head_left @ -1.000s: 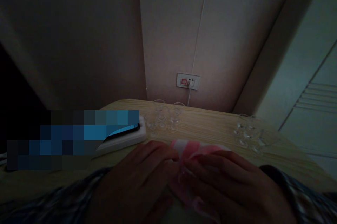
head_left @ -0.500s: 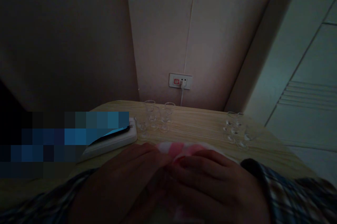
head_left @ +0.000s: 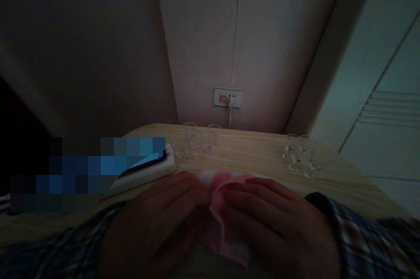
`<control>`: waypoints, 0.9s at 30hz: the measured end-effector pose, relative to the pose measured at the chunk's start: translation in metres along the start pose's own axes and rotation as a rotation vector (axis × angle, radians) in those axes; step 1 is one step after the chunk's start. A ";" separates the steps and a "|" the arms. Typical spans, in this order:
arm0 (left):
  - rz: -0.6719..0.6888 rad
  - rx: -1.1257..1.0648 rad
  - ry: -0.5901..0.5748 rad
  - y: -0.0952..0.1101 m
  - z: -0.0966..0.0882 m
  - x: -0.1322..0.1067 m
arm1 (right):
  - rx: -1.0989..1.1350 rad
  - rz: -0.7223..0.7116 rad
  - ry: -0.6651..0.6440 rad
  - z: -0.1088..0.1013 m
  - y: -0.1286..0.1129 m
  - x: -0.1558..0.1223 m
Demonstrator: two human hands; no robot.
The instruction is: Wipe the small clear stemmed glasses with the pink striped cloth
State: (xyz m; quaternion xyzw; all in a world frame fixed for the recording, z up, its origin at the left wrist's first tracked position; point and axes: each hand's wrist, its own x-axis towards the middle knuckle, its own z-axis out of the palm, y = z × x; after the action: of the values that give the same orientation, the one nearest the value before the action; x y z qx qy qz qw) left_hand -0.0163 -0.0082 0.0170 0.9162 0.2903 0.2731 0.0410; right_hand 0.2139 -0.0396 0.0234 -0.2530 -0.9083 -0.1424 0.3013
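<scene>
A pink and white cloth is bunched between my two hands at the near side of the table. My left hand grips its left part, fingers curled inward. On the other side my right hand is closed over the cloth, with the fingers pressed into its folds. Whether something is wrapped inside the cloth is hidden by the hands and the dim light. Beyond my left hand stands a group of small clear stemmed glasses. Another group of similar glasses stands farther right, past my right hand.
A white box-like stand carrying a dark-edged screen lies left on the wooden table; much of it is blurred out. A wall socket with a plugged-in cable is behind the table. At right is a pale cabinet.
My hands have moved slightly apart, and more of the cloth shows between them, with a loose corner hanging down. The view has shifted a little.
</scene>
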 end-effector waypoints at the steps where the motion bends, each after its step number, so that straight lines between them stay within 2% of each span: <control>1: 0.002 -0.013 -0.021 0.000 0.000 0.000 | -0.004 -0.001 -0.004 0.000 0.000 0.000; 4: 0.005 -0.042 -0.039 -0.001 0.001 0.001 | -0.007 -0.013 -0.003 0.002 0.001 0.002; 12: 0.017 -0.044 0.055 0.004 0.004 0.000 | 0.084 0.048 -0.041 0.000 0.000 0.004; 14: 0.029 -0.011 0.083 0.006 0.003 0.002 | 0.063 0.074 -0.052 -0.001 -0.001 0.003; 20: 0.048 -0.011 0.072 0.009 -0.001 0.007 | -0.056 -0.007 -0.048 -0.007 0.002 0.000; 25: 0.096 0.107 0.189 0.009 0.000 0.006 | -0.110 0.025 -0.065 -0.009 0.003 -0.001; 27: 0.103 0.117 0.192 0.009 0.002 0.004 | -0.125 0.037 -0.042 -0.008 0.003 -0.001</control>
State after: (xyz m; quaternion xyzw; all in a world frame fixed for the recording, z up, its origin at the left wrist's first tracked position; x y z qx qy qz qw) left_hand -0.0082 -0.0130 0.0191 0.9003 0.2611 0.3439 -0.0548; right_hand 0.2200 -0.0413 0.0296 -0.2910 -0.8989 -0.1877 0.2685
